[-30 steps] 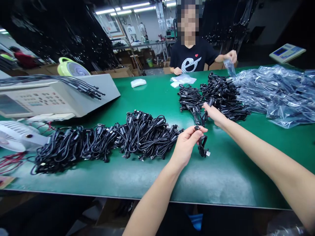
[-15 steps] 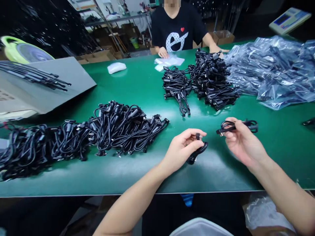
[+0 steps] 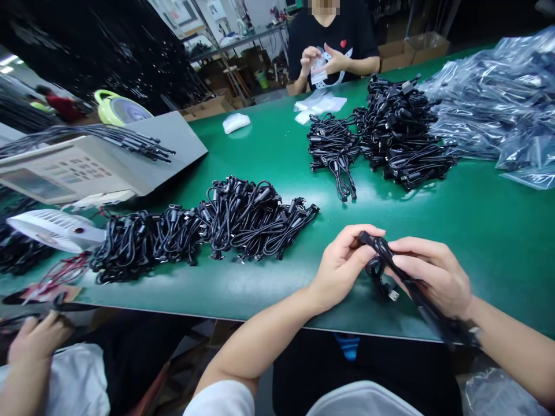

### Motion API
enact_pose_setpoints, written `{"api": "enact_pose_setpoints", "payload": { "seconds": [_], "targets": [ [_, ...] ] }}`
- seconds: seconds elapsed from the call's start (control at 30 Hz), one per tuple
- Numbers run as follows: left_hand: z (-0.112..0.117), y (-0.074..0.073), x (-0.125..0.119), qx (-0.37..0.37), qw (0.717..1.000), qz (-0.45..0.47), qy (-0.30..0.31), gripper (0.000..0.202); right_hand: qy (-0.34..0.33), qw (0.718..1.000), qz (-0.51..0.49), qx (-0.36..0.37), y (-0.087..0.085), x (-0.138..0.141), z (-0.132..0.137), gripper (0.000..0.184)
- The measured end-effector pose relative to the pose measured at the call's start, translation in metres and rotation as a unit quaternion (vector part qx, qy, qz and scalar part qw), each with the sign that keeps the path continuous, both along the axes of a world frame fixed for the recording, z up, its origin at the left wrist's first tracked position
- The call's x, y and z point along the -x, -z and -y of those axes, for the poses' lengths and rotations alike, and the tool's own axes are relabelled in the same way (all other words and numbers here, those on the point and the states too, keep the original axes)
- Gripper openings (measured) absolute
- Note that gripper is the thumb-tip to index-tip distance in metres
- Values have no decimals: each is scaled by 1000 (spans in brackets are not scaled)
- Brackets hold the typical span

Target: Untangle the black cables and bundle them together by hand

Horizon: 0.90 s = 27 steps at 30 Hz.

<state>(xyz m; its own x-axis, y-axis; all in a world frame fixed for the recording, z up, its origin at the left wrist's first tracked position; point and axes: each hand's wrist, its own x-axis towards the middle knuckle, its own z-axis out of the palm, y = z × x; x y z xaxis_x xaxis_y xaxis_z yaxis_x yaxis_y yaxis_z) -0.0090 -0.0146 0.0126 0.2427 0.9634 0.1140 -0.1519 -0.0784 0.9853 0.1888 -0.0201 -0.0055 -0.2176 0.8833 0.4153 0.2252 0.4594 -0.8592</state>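
1. Black cable bundle: held between the two hands near the front edge of the green counter; centre of the clock for the directions below. Whether it is one cable or several cannot be told.
2. Left hand, nine o'clock: grip pinched, thumb and fingertips pressed on the upper end of the bundle.
3. Right hand, between three and four o'clock: grip closed about the bundle, whose blurred remainder runs on between four and five o'clock.
4. Metal-tipped plug, five o'clock: just below a looped part of the cable, between the hands.
5. Long pile of black cables, between nine and ten o'clock: spread along the counter, apart from the left hand.
6. Small cable cluster, eleven o'clock: adjoins a taller cable heap at twelve.
7. Heaped clear plastic bags, between one and two o'clock: beside the taller heap.
8. Co-worker, past eleven o'clock: across the counter, both hands on a small clear bag.
9. Beige instrument, between nine and ten o'clock: well apart, cables draped over its top.
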Motion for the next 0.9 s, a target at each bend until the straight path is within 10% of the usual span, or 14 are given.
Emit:
{"api": "enact_pose_setpoints", "payload": {
  "seconds": [0.17,0.43,0.7,0.9],
  "targets": [
    [-7,-1,2,-20,1000,16,-4,22,-53,991,37,-117,-5,2,-5,39],
    [-5,-7,1,-33,996,-69,-47,22,-149,968,-76,187,-19,4,-6,26],
    [-3,-9,3,8,999,-13,44,35,29,983,-71,168,-18,4,-6,30],
    [-3,-11,1,68,993,70,66,24,13,994,26,103,-24,1,-6,25]
  ]
}}
